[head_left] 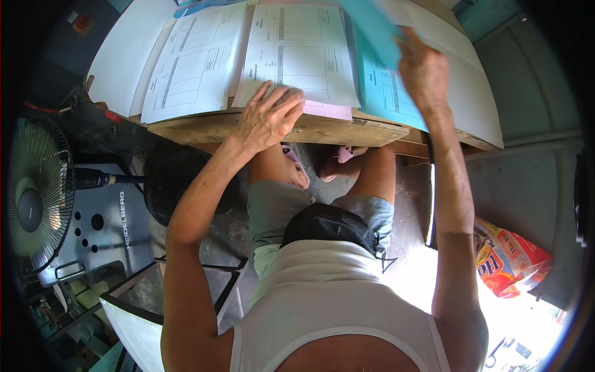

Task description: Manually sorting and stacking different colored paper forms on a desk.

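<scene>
Head view, taking the wooden tabletop (347, 131) as the landmark: several stacks of printed forms lie side by side along it, so each colour keeps its own pile within reach; a white form stack (186, 68) sits toward the tabletop's left end, a second white form stack (304, 49) at its middle with a pink sheet (328, 111) showing under its near edge, and a blue form stack (387, 96) just right of that; blank white sheets (462, 74) cover the right end.

Left hand (268, 116) rests at the tabletop's near edge, fingers spread flat and pressing on the lower corner of the middle white stack; it grips nothing, seemingly pinning the pile so it does not slide.

Right hand (424, 68) is raised above the blue stack, closed on a blue sheet (372, 28) that is blurred and lifted clear of the pile, its upper part reaching the picture's top edge.

Below the tabletop, on the floor: feet in pink sandals (344, 153); an electric fan (37, 192) well to the left; a red and orange bag (511, 257) to the lower right.
</scene>
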Tool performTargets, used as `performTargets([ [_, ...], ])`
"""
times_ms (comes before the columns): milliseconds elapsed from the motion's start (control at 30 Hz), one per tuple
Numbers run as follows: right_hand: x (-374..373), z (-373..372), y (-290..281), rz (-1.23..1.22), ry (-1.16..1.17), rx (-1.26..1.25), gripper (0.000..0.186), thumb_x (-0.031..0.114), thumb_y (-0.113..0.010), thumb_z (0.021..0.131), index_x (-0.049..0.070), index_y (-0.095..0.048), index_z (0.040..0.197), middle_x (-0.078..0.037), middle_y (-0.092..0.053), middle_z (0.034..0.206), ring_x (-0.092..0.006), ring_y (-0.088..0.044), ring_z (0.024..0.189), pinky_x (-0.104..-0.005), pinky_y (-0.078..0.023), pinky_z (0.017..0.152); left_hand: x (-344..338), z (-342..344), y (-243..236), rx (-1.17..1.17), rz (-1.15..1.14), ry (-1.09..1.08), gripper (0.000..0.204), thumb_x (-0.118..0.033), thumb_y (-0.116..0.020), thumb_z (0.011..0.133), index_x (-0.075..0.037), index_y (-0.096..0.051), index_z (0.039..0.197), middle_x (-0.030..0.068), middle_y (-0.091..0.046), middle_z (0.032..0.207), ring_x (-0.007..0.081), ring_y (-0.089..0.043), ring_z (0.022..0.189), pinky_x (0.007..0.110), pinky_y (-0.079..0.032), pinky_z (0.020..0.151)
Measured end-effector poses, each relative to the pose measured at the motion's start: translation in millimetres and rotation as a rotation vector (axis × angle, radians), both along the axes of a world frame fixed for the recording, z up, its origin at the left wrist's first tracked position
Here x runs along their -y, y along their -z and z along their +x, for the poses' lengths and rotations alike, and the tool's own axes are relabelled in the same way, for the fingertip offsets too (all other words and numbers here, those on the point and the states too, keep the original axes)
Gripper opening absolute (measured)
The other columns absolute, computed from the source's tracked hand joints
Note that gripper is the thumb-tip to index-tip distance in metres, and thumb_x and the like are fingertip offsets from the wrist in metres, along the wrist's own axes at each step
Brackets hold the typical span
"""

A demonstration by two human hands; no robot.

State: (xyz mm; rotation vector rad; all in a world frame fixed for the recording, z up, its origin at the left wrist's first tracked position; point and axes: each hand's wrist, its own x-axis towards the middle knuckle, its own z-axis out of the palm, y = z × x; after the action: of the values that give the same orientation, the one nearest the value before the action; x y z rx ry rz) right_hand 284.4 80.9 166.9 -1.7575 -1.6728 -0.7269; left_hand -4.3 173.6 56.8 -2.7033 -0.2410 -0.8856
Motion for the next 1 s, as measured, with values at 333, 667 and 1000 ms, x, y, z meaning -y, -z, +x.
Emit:
performTargets([
  [333, 9.0, -84.8, 42.3, -0.537, -0.315, 0.102, 0.025, 0.018, -0.068, 0.088, 0.003, -0.065, 0.107, -0.013, -0.072, 0.085, -0.0324, -0.072, 0.076, -0.0419, -0.058, 0.066, 0.9, -15.6, -10.4, 0.113, 0.083, -0.1, 0.022, -0.019, -0.072, 0.083, -0.01, -0.075, 0.102, 0.0015, -0.066, 0.115, 0.0255, -0.061, 0.109, 0.05, -0.05, 0.091],
  [667, -35.5, -56.8, -20.3, -0.544, -0.334, 0.547, 0.03, 0.001, -0.06, 0.08, 0.004, -0.066, 0.109, -0.011, -0.073, 0.097, -0.0298, -0.071, 0.088, -0.0402, -0.058, 0.072, 72.2, 45.1, -31.0, 0.103, 0.129, 0.104, 0.034, -0.03, -0.074, 0.086, -0.012, -0.073, 0.114, 0.0026, -0.067, 0.123, 0.0243, -0.058, 0.12, 0.051, -0.043, 0.103],
  [1000, 17.1, 61.8, 5.4, -0.434, -0.234, 0.42, 0.043, -0.005, -0.059, 0.076, 0.004, -0.068, 0.117, -0.014, -0.074, 0.1, -0.0315, -0.072, 0.088, -0.039, -0.058, 0.075, 72.8, 132.9, 30.3, -0.075, -0.009, -0.065, 0.055, -0.036, -0.068, 0.087, -0.002, -0.062, 0.131, 0.013, -0.056, 0.136, 0.0273, -0.049, 0.13, 0.063, -0.032, 0.109],
])
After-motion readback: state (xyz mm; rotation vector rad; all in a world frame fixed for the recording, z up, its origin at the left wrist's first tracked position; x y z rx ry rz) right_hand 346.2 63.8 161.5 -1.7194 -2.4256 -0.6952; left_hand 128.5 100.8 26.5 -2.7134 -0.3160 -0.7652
